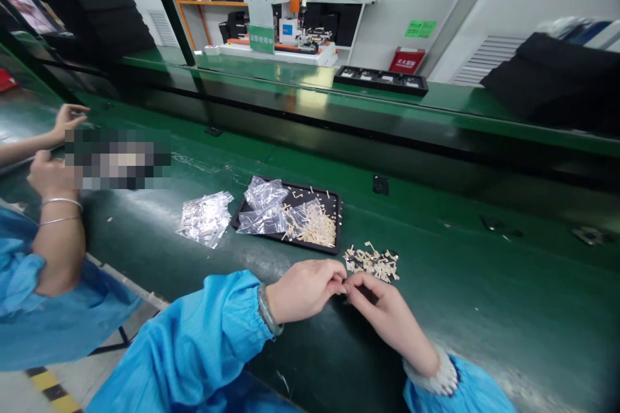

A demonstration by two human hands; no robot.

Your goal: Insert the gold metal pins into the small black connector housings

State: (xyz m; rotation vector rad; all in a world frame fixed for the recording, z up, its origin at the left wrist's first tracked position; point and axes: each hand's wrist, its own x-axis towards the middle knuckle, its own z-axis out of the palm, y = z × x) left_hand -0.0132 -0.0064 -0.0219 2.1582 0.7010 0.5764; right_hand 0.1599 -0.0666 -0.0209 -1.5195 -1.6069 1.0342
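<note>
My left hand (307, 289) and my right hand (385, 313) meet fingertip to fingertip above the green bench. Both are closed in a pinch, and whatever lies between the fingers is too small and covered to name. Just beyond my right hand is a loose pile of small flat cream-coloured pieces (375, 262), some with dark parts among them. A black tray (338, 206) stands behind my left hand. It carries many similar pale pieces (317, 226) and crumpled clear plastic bags (264, 203).
Left of the tray lies a clear bag of small parts (206, 216). Farther left, a co-worker's hands (55, 171) are over the bench beside a blurred-out patch. A raised green shelf (300, 80) runs along the back, bearing a white-and-orange machine (266, 0) and a black compartment tray (380, 79).
</note>
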